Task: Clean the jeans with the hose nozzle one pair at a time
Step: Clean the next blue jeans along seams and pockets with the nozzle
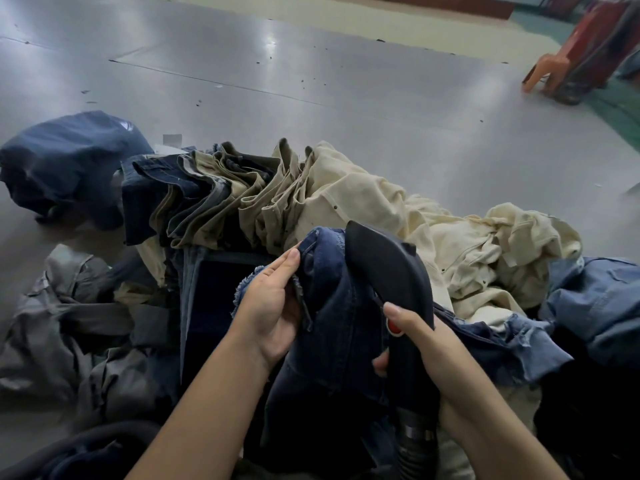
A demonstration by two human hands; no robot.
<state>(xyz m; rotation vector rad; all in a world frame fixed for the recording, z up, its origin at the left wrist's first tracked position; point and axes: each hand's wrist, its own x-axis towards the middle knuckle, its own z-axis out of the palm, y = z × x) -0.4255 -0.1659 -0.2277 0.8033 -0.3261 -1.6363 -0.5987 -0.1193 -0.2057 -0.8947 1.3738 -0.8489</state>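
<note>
A dark blue pair of jeans [332,306] with a frayed edge lies bunched in front of me. My left hand [273,306] holds its fabric near the waistband, thumb along the edge. My right hand [426,344] grips the black hose nozzle [391,271], thumb by its red button [394,326]. The nozzle's flat black head rests against the jeans. Its ribbed hose [417,441] runs down toward the bottom edge.
A row of folded khaki and dark trousers [221,192] lies behind the jeans, with cream garments [450,237] to the right and grey ones [86,306] to the left. A dark blue bundle [69,164] sits far left. Orange plastic stools [568,64] stand on the grey floor [311,81].
</note>
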